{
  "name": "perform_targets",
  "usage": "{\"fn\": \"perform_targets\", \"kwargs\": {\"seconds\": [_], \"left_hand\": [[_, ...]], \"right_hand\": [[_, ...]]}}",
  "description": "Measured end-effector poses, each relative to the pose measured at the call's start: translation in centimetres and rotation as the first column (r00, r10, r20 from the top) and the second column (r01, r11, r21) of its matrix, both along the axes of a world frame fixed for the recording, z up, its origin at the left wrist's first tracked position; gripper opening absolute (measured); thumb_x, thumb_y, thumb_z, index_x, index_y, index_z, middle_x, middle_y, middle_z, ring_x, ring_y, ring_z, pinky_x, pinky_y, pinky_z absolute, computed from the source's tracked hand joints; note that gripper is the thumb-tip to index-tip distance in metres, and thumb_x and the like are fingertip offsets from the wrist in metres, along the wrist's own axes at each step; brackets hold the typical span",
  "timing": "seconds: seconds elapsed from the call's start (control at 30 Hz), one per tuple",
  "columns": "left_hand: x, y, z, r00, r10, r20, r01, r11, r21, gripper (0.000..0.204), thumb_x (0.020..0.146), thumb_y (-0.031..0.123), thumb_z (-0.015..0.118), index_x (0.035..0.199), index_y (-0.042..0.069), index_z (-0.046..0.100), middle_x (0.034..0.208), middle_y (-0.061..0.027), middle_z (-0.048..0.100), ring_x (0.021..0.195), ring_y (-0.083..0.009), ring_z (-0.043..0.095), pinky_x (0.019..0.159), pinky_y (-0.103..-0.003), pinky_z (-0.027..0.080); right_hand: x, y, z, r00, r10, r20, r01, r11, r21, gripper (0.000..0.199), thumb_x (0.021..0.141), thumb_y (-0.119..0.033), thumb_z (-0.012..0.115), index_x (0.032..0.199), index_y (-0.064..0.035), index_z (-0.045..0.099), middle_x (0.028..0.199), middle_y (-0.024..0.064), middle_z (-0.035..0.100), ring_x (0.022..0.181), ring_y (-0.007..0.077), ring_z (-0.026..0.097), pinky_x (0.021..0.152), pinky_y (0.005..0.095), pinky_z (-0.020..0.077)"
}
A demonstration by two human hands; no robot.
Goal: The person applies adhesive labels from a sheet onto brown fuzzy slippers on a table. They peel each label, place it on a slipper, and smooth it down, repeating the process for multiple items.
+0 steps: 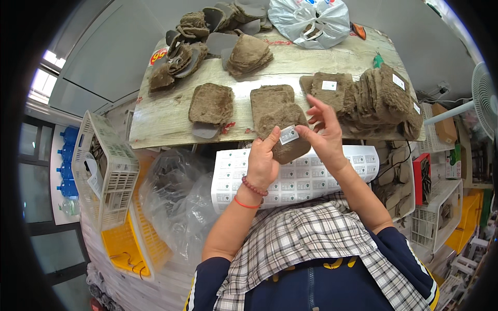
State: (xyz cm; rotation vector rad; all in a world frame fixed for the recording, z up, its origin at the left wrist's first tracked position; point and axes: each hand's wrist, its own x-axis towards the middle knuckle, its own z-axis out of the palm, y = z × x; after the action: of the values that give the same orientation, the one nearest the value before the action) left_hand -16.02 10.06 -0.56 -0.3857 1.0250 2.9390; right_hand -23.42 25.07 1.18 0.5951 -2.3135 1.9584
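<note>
My left hand (263,159) grips a brown fuzzy pad (291,151) by its left edge, thumb on top. A small white label (289,135) lies on the pad's face, close to that thumb. My right hand (326,133) is at the pad's right side, its thumb touching the label's edge while the other fingers are raised and spread. Behind the held pad, more brown pads (272,96) are stacked on the table. Across my lap lies a large white sheet of printed labels (295,181), partly covered by my forearms.
On the table (171,111), another pad stack (210,103) stands left and labelled pads (384,96) lie right. Loose grey-backed pads (192,49) and a white plastic bag (311,23) sit at the back. White crates (111,176), clear plastic bags (174,192) and a fan (483,98) surround me.
</note>
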Motion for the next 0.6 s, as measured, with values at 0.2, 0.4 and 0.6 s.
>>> {"fn": "perform_targets", "kwargs": {"seconds": [0.2,0.4,0.6], "left_hand": [[0.8,-1.8,0.8,0.997,-0.061,0.049,0.060,0.998,0.022,0.035,0.102,0.020,0.053,0.125,-0.005,0.054,0.122,-0.0139,0.064,0.110,-0.0250,0.063,0.096,-0.041,0.052],[1.1,-2.9,1.4,0.999,-0.025,0.048,0.022,0.998,0.061,0.035,0.101,0.025,0.055,0.120,-0.005,0.057,0.117,-0.0142,0.066,0.106,-0.0234,0.066,0.093,-0.038,0.055],[0.5,-2.5,1.5,0.998,-0.047,0.045,0.046,0.998,0.032,0.034,0.101,0.028,0.055,0.115,-0.003,0.059,0.111,-0.0123,0.067,0.101,-0.0204,0.066,0.088,-0.035,0.055]], "right_hand": [[-3.2,0.2,-1.4,0.899,0.069,-0.433,0.042,0.969,0.242,0.017,0.085,-0.005,0.070,0.102,-0.0068,0.070,0.087,0.0105,0.065,0.068,0.0234,0.065,0.060,0.0311,0.0522],[-0.2,-1.1,0.4,0.892,0.003,-0.452,0.125,0.960,0.252,0.023,0.080,-0.011,0.076,0.103,-0.0108,0.074,0.091,0.0038,0.063,0.091,0.0237,0.058,0.075,0.0330,0.0500],[1.0,-1.9,-0.9,0.948,-0.015,-0.317,0.057,0.990,0.126,0.018,0.071,-0.012,0.082,0.087,-0.0084,0.073,0.083,0.0032,0.058,0.081,0.0210,0.055,0.070,0.0333,0.0452]]}}
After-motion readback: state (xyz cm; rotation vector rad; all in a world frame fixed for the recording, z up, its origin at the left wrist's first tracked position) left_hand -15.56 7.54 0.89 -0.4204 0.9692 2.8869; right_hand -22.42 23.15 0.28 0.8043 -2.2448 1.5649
